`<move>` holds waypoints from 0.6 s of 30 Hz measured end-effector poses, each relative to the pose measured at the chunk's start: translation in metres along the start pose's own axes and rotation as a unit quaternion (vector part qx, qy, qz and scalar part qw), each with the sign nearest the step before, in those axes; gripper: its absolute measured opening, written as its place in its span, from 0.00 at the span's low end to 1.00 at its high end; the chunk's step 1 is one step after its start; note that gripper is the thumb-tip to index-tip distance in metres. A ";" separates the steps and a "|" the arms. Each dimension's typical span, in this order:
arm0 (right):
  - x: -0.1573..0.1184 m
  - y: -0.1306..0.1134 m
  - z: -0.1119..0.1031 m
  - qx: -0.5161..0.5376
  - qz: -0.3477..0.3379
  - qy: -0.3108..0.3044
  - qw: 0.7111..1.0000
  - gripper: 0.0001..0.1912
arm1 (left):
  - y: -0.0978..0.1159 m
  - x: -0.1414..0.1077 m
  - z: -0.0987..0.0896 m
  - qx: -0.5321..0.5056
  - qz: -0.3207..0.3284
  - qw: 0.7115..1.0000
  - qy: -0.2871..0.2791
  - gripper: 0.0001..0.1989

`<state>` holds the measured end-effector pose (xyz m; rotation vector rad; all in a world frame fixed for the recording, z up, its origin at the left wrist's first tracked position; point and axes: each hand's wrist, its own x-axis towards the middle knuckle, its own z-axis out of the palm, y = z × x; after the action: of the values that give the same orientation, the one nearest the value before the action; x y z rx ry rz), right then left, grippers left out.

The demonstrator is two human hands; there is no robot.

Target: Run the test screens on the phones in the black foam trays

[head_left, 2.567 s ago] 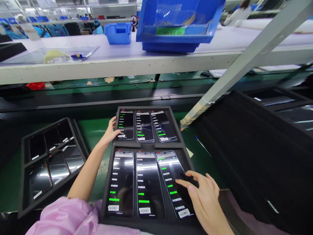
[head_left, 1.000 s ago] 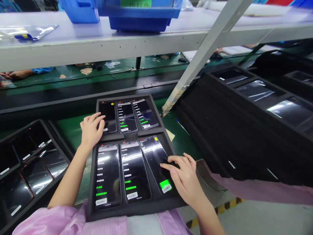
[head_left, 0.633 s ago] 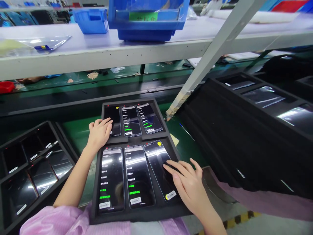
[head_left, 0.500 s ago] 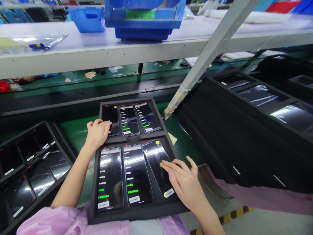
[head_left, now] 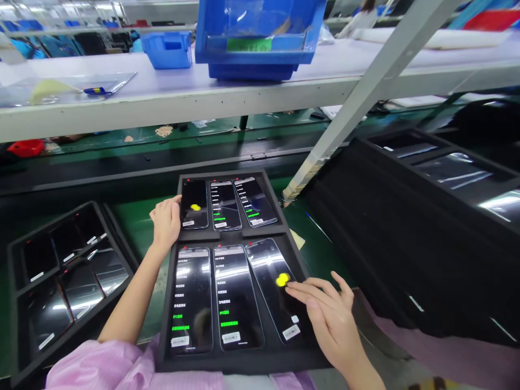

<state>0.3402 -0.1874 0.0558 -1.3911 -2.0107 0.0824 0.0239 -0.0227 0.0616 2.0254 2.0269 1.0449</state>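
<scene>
Left hand: (head_left: 166,222) at the left edge of the black tray (head_left: 195,235), beside the far-left phone (head_left: 194,195); its fingers are loosely folded, and whether they grip the rim I cannot tell.
Right hand: (head_left: 331,319) over the right edge of the near-right phone (head_left: 274,292); index and middle fingers reach out together, the others spread, with nothing grasped. Whether the tips touch the glass I cannot tell.
Phones in the tray: six, face up, in a far row and a near row of three; both right-hand ones lie askew, far ends leaning left.
Yellow spots: two on the near-right screen, just beside the fingertips; a similar pair on the far-left screen.
Text lists: white and green lines on the far-middle phone (head_left: 225,206), far-right phone (head_left: 255,201), near-left phone (head_left: 193,300) and near-middle phone (head_left: 238,298).
Left side: a second tray (head_left: 13,303) of dark-screened phones.
Right side: a pen (head_left: 319,227) on the green surface.
Far shelf: (head_left: 162,108) a large blue bin (head_left: 260,38) right of a smaller one.
</scene>
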 end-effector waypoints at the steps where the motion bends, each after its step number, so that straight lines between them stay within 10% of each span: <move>1: 0.000 0.000 0.000 0.014 0.006 0.000 1.000 0.17 | -0.002 0.000 -0.001 -0.009 -0.004 1.000 -0.004 0.23; 9: 0.015 0.007 0.001 -0.011 -0.001 -0.133 0.991 0.21 | -0.019 0.025 0.004 0.016 0.138 0.973 -0.182 0.23; 14: 0.032 0.018 0.011 -0.231 0.051 -0.015 0.972 0.21 | -0.014 0.058 0.007 0.070 0.001 0.996 -0.057 0.21; 18: 0.029 0.023 0.009 -0.217 0.030 -0.020 0.976 0.22 | -0.015 0.062 0.003 -0.125 -0.085 0.988 -0.026 0.19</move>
<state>0.3475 -0.1498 0.0537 -1.7266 -2.1020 -0.3227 0.0052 0.0369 0.0759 1.7056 1.8940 1.1334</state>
